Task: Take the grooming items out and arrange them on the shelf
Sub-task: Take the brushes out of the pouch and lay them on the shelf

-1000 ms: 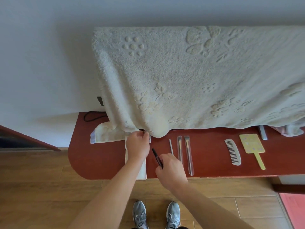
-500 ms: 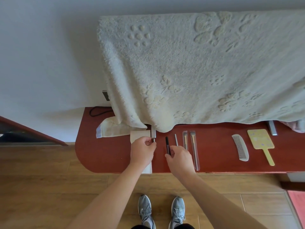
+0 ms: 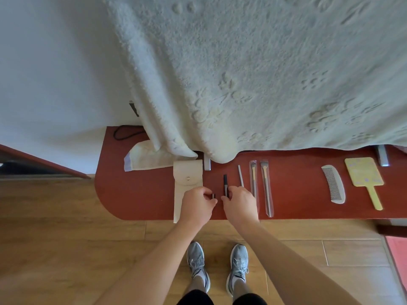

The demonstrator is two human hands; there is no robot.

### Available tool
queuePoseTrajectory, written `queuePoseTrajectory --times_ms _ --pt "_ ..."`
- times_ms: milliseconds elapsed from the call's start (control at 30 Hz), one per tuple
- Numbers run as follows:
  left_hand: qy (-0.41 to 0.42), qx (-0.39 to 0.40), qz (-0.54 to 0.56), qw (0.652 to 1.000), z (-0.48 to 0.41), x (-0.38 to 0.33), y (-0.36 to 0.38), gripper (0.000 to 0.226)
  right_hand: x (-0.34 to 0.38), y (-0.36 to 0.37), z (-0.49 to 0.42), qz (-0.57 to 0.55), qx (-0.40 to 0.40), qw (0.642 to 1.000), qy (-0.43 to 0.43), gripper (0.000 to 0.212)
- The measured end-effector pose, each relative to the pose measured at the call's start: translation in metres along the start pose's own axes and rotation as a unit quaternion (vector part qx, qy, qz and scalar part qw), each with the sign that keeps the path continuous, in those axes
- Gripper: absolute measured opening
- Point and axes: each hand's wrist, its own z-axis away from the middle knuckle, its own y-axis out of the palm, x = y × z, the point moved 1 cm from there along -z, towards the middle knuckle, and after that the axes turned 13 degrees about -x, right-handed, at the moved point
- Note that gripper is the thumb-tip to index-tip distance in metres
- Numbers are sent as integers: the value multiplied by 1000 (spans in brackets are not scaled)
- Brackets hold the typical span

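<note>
Shelf [image 3: 141,194]: red-brown, rounded at left end, along the wall, above wooden floor [image 3: 66,249].
Blanket [image 3: 264,73]: cream, thick, hanging from above over the back of the shelf; hides the rear part there.
Folded cloth [image 3: 145,159]: under the blanket edge, at the back left, just beside the pouch.
Black cable [image 3: 123,133]: looped in the back left corner.
Pouch [image 3: 187,179]: cream, with a snap button, flat on the shelf; near end covered by the left hand.
Left hand [image 3: 196,205]: fingers curled narrow, pinching a small dark piece [image 3: 213,196].
Right hand [image 3: 240,203]: fingertips closed on the near end of a black pencil-like stick [image 3: 225,184] lying on the shelf.
Laid out to the right: thin grey stick [image 3: 240,176], two brushes in clear sleeves [image 3: 253,179] [image 3: 266,186], then well apart a white comb [image 3: 333,183] and a yellow hand mirror [image 3: 364,175].
Grey metal brackets [image 3: 207,165] [image 3: 383,158]: at the blanket edge.
Writing: pale marks on the mirror back, too small to read.
Shoes [image 3: 198,263]: grey, on the floor below.
</note>
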Motion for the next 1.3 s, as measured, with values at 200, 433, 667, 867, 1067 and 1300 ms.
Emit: queuePoseTrajectory --times_ms 200,433,667,867,1067,1300 --pt "26 4 -30 999 -1 3 7 29 -3 5 -3 6 3 1000 -1 26" --pt "33 1 -41 999 -1 0 8 33 -2 3 -2 8 4 1000 -1 20" --pt "18 -7 -36 999 -1 -8 2 34 -8 -20 -15 -4 -42 999 -3 20" --pt "14 -25 -24 999 -3 -14 -2 29 -16 -22 -32 59 -29 998 -5 10" --pt "15 -29 -21 999 -6 -12 -2 28 -14 -15 -34 46 -9 999 8 15" --pt "33 -20 41 998 -16 -35 -2 33 -6 -32 -16 -50 -36 998 -7 14"
